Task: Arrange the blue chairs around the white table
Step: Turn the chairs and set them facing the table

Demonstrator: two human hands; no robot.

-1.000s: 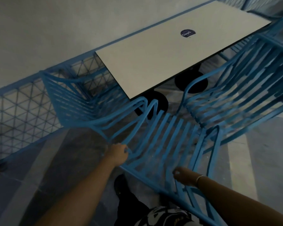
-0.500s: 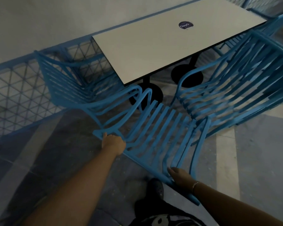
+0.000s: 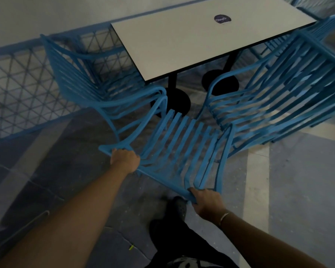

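While flanked by two blue chairs [image 3: 97, 88] [image 3: 275, 89] beside the white table [image 3: 191, 39], the middle chair's [image 3: 182, 147] backrest is gripped by both closed hands, left hand [image 3: 126, 160] and right hand [image 3: 206, 200].

Both arms are being extended forward and down. The left hand [image 3: 125, 159] is being held closed, knuckles up. The right hand [image 3: 206, 199] is apparently being curled, a bracelet being worn at its wrist.

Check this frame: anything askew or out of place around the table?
The chair held by the left hand and right hand sits off the white table's near corner, wedged between the left chair and right chair, its armrests crowding theirs. No damage or spills visible.
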